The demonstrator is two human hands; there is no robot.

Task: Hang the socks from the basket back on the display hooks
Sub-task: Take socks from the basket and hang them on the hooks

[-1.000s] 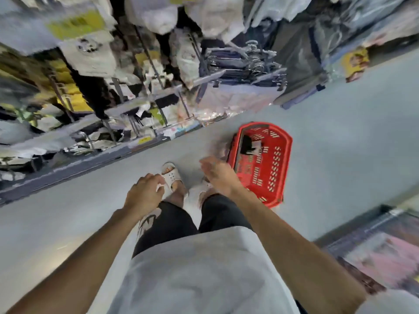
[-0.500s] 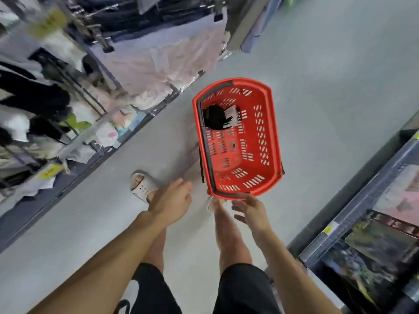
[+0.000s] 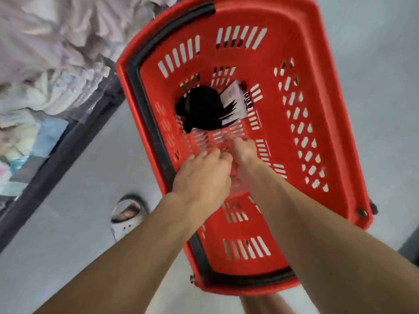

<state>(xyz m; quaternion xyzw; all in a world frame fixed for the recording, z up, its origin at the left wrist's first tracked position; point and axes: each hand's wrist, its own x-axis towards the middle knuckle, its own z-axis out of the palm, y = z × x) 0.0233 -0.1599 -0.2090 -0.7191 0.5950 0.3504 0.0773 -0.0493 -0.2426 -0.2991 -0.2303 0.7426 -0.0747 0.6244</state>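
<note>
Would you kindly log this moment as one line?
left hand: over red basket | right hand: extended toward black socks | socks: in basket, unheld

A smooth pale grey floor (image 3: 374, 109) fills most of the view, evenly lit with a soft sheen and only faint shadows. Along the left side a dark grey display shelf base (image 3: 68, 150) runs diagonally. Above it lie crumpled pale fabric goods in white, lilac and light green (image 3: 56, 53), blurred. Lower down there are packets in blue and pastel tones (image 3: 27, 141). A dark fixture corner (image 3: 410, 245) cuts in at the right edge.
</note>
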